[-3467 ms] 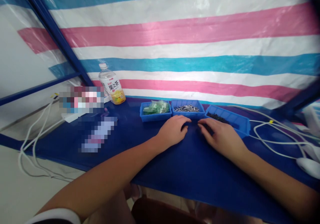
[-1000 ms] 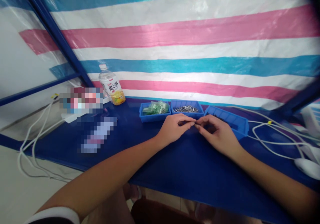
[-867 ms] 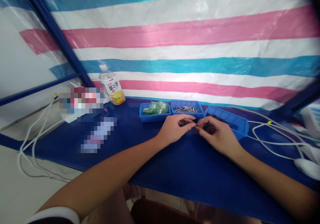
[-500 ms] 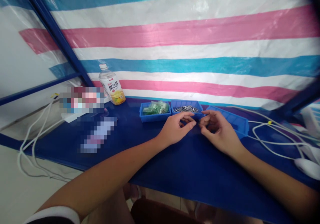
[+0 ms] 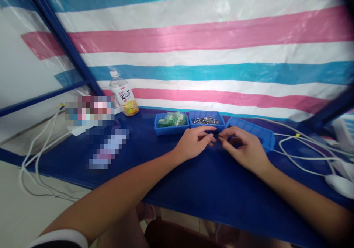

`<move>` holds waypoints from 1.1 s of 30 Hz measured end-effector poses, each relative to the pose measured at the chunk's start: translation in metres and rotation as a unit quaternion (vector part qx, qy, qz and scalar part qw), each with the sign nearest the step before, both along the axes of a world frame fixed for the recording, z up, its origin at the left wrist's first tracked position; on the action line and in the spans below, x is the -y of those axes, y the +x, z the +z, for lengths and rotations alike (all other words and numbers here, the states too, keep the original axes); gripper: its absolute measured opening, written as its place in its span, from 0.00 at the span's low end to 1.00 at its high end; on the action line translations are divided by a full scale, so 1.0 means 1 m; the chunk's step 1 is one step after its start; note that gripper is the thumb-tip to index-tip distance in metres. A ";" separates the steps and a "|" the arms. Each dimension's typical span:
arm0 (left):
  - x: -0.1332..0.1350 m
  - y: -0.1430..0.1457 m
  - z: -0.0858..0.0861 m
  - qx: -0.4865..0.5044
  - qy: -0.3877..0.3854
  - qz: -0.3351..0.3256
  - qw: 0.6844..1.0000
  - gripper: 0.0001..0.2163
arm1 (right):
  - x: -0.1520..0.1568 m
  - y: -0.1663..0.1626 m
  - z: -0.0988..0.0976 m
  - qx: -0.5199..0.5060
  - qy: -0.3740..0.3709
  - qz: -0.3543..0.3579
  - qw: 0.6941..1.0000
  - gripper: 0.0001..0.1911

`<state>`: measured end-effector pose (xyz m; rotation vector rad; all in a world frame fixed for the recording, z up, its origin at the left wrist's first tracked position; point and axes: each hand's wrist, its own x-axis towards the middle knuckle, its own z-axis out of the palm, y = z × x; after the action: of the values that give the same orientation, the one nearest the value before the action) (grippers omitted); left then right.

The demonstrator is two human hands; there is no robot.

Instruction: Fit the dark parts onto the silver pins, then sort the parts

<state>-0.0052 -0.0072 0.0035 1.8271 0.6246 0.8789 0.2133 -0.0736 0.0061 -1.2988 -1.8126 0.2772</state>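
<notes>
Fingers [image 5: 230, 131] by 3 bins [image 5: 172, 131] on blue table [image 5: 210, 189], striped sheet [image 5: 193, 39] behind.

Labelled bottle [image 5: 125, 95] before striped sheet [image 5: 193, 39]; white cables [image 5: 284, 134]

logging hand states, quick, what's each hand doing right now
Left hand: loosely curled; whether it holds anything cannot be told.
Right hand: closed, apparently pinching a small dark piece.

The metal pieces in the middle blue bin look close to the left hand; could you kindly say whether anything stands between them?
Only the bin's near wall does: the left hand is on the near side of it, and the metal pieces lie behind it. Nothing visible covers the bin's open top.
</notes>
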 end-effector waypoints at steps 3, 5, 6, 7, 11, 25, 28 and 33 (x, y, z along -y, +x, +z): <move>-0.002 0.001 -0.001 0.010 0.000 -0.004 1.000 0.15 | -0.002 0.001 -0.001 0.022 0.009 0.019 1.000 0.07; -0.004 0.002 -0.002 0.011 -0.001 0.001 1.000 0.14 | -0.003 0.001 -0.002 0.023 0.010 0.022 0.999 0.07; -0.005 0.002 -0.003 0.011 0.000 0.003 1.000 0.14 | -0.003 0.001 -0.002 0.020 0.009 0.020 1.000 0.07; -0.005 0.002 -0.003 0.011 0.001 0.005 1.000 0.14 | -0.003 0.000 -0.002 0.017 0.008 0.019 1.000 0.06; -0.009 0.001 -0.004 0.023 0.018 0.013 0.999 0.11 | -0.002 -0.003 -0.001 0.015 -0.004 0.036 0.999 0.07; -0.006 0.004 -0.004 0.084 -0.103 0.045 0.990 0.18 | 0.001 -0.003 -0.006 -0.055 -0.060 -0.009 0.997 0.12; -0.007 0.004 -0.006 0.076 -0.081 0.036 0.993 0.17 | 0.001 -0.002 -0.004 -0.041 -0.051 -0.001 0.998 0.10; -0.007 0.004 -0.007 0.076 -0.076 0.026 0.994 0.15 | 0.001 -0.002 -0.002 -0.008 -0.041 0.021 0.999 0.06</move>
<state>-0.0013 -0.0004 -0.0038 1.5967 0.6263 0.9684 0.2117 -0.0749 0.0038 -1.3135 -1.8334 0.3871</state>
